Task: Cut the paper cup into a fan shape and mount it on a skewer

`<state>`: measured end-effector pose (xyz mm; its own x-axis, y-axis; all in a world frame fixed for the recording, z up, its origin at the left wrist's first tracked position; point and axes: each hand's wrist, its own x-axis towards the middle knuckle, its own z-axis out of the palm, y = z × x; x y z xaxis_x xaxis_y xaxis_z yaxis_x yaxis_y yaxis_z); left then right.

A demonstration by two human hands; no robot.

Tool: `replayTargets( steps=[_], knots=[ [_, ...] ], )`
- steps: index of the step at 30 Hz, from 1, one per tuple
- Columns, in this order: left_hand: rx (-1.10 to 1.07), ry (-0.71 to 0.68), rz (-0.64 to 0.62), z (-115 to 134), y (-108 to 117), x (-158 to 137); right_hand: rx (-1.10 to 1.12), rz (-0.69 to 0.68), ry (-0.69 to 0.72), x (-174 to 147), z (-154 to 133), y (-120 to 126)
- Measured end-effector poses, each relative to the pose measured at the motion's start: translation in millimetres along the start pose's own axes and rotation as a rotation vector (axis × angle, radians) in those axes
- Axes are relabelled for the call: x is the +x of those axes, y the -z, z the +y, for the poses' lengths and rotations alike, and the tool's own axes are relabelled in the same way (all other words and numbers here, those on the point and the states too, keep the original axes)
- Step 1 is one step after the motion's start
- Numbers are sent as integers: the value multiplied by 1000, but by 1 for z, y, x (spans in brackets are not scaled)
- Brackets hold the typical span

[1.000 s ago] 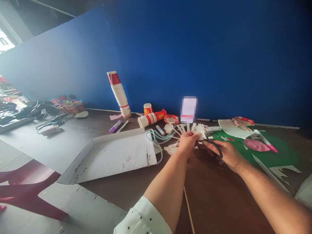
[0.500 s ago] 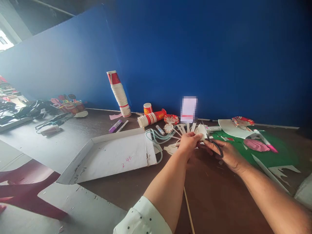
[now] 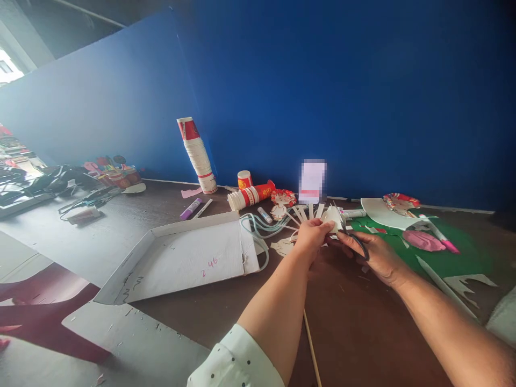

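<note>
My left hand [image 3: 315, 236] pinches a white paper cup [image 3: 331, 217] whose wall is cut into strips that fan out to the left and up. On its right, my right hand [image 3: 373, 252] grips black-handled scissors [image 3: 358, 246]. Their blades point up along the right side of the cup, and whether they touch a strip is hard to see. Just behind lies a red cut-out paper piece with a fringed edge [image 3: 283, 199]. Pale paper scraps [image 3: 282, 246] rest to the left of my hands.
A shallow white cardboard lid [image 3: 181, 258] lies left, beside coiled pale tubing [image 3: 264, 228]. Behind stand a tall leaning stack of paper cups [image 3: 197, 156] and a fallen stack [image 3: 245, 196]. A green sheet [image 3: 427, 260] with a pink piece [image 3: 423, 240] lies right; a thin stick [image 3: 311, 344] lies in front.
Almost nothing differs. My hands, the cut cup and the scissors keep nearly the same position, with only a slight shift at the cup and blades.
</note>
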<state>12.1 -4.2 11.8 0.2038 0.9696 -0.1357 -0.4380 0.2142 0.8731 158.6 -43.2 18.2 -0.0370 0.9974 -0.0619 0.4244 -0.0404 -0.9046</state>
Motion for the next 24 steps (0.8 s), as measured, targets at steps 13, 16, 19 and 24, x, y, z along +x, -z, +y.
replayTargets(
  steps=[13, 16, 19, 24],
  knots=[
    [47, -9, 8, 3, 0, -4, -41, 1, 106, 0, 3, 0],
    [8, -37, -25, 2, 0, -4, -53, -14, 102, -1, 3, 0],
    [-34, -46, -57, 1, 0, -3, -72, -25, 135, -2, 3, 0],
    [-73, -22, -34, 3, -2, -4, -115, 14, 221, 0, 3, 1]
  ],
)
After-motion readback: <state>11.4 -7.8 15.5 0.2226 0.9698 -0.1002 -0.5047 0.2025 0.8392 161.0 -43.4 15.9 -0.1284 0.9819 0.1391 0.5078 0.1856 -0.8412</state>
